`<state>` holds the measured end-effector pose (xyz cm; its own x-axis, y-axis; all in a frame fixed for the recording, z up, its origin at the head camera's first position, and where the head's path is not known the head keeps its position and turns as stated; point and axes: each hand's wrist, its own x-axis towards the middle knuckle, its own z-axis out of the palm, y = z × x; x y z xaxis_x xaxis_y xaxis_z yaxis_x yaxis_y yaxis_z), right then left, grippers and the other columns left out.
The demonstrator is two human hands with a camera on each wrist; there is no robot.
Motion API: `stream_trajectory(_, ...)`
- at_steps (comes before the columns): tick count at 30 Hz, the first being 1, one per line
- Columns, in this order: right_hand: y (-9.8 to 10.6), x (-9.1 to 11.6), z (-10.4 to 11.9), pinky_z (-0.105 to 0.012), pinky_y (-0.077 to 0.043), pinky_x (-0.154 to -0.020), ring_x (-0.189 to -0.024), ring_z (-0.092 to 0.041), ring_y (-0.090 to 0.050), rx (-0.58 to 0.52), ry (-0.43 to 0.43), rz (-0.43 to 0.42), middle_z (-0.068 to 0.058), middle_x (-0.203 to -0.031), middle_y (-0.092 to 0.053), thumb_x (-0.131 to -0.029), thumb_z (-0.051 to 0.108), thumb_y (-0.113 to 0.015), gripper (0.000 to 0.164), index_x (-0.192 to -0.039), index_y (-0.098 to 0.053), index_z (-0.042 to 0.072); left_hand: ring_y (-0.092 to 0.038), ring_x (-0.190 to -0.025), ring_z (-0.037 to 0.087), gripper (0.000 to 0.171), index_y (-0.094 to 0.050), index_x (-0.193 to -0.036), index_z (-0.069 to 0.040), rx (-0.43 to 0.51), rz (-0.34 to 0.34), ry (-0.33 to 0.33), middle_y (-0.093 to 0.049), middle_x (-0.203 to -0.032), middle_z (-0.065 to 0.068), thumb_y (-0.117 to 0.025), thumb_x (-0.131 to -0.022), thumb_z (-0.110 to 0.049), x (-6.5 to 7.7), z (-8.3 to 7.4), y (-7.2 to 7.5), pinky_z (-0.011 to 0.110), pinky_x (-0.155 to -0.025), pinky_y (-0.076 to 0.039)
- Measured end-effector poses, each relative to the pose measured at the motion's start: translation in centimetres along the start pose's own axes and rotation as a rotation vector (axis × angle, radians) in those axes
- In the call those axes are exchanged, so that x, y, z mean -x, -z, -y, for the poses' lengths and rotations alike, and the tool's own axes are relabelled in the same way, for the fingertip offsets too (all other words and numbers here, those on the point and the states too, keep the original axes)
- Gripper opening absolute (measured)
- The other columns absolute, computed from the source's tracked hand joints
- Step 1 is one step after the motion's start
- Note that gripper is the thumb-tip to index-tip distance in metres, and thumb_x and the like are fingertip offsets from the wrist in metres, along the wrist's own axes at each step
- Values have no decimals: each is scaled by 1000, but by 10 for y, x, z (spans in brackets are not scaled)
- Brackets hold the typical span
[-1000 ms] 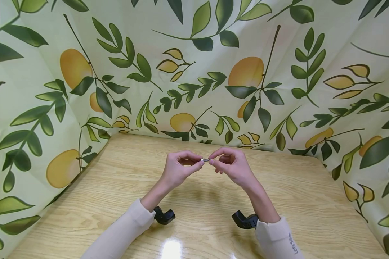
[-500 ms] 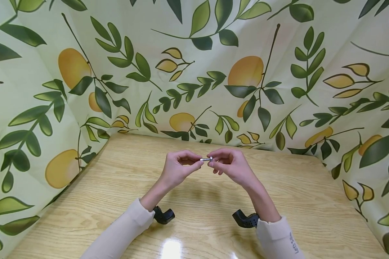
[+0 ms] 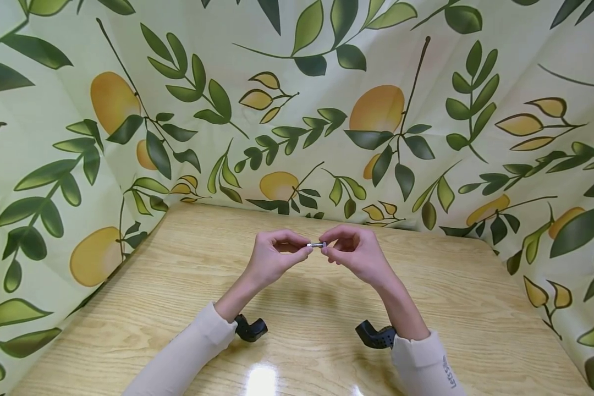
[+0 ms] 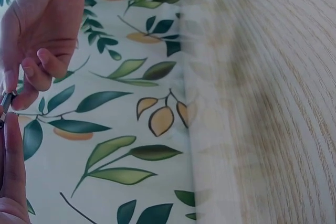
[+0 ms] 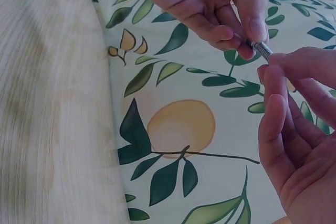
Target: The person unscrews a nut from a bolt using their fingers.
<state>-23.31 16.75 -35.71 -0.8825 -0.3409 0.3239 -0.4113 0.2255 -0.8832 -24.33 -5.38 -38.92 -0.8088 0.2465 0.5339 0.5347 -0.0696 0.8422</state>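
Note:
A small silvery bolt [image 3: 317, 245] lies almost level between the two hands, raised over the table. My left hand [image 3: 276, 254] pinches its left end between thumb and forefinger. At the other end, the thumb and forefinger of my right hand [image 3: 355, 254] pinch the bolt where it widens. The right wrist view shows the threaded shank of the bolt [image 5: 262, 51] bare between the fingertips; whatever sits under the left fingertips is mostly hidden. At the left edge of the left wrist view, only a sliver of the bolt [image 4: 6, 101] shows.
The wood-grain table [image 3: 178, 308] spreads beneath both hands. A cloth with leaves and fruit [image 3: 307, 99] hangs behind it and along the sides. Black curved wrist mounts [image 3: 251, 329] protrude inward from both sleeves.
The right fingertips opened slightly off the bolt's right end half a second ago, baring it, and now pinch it again. The left hand has kept its place and hold.

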Motion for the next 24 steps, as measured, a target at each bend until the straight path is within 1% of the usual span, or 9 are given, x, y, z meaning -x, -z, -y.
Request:
stream_trajectory(2,0,1,0,-26,-56,-56,-62,-11,-66,7,17,-2,4,-82,-72,-89,-1,-78,16,-105,-75,-2,-75,-76,9,12,-78,-95,4,4,4,-1,-77,-93,23,-81,-84,3,0,0,0,27,-72,-66)
stream_trajectory(4,0,1,0,-26,-55,-54,-62,-11,-66,13,29,-5,3,-77,-71,-88,-1,-78,16,-104,-75,-1,-75,-76,9,11,-78,-95,4,6,7,-1,-77,-93,23,-81,-84,3,0,0,0,27,-71,-66)
stream_trajectory(8,0,1,0,-26,-54,-53,-60,-11,-65,17,46,-12,-1,-72,-71,-88,-1,-78,16,-103,-75,-1,-75,-75,9,11,-77,-95,5,15,3,12,-77,-93,24,-81,-84,4,0,0,0,28,-71,-66)
stream_trajectory(12,0,0,-1,-27,-57,-56,-60,-12,-65,4,53,-22,-1,-79,-73,-90,1,-77,13,-103,-76,-1,-75,-74,9,12,-77,-96,6,35,-2,33,-76,-93,26,-80,-84,4,-1,-1,0,28,-71,-66)
stream_trajectory(14,0,-1,-2,-28,-59,-59,-61,-15,-65,-1,50,-24,-2,-86,-74,-91,1,-76,14,-104,-75,-2,-75,-73,9,12,-77,-96,7,43,-2,36,-76,-92,26,-80,-85,5,-1,-2,0,28,-71,-66)
stream_trajectory(18,1,-2,-2,-29,-62,-61,-64,-17,-69,1,0,0,-10,-95,-76,-91,3,-76,20,-111,-74,-2,-76,-73,9,12,-76,-96,8,52,-2,35,-76,-92,28,-80,-85,5,-1,-3,0,28,-70,-66)
stream_trajectory(22,2,-2,-1,-30,-63,-62,-65,-16,-70,3,-64,42,-20,-95,-75,-92,5,-76,23,-113,-74,-3,-76,-73,9,11,-76,-96,8,50,-3,31,-75,-92,28,-80,-85,5,-1,-2,0,28,-70,-66)
stream_trajectory(24,2,-2,-1,-32,-63,-62,-64,-16,-69,0,-75,48,-22,-92,-74,-92,5,-76,22,-112,-73,-3,-76,-74,9,11,-77,-95,7,42,-3,32,-76,-92,27,-80,-85,5,-1,-1,0,28,-70,-66)
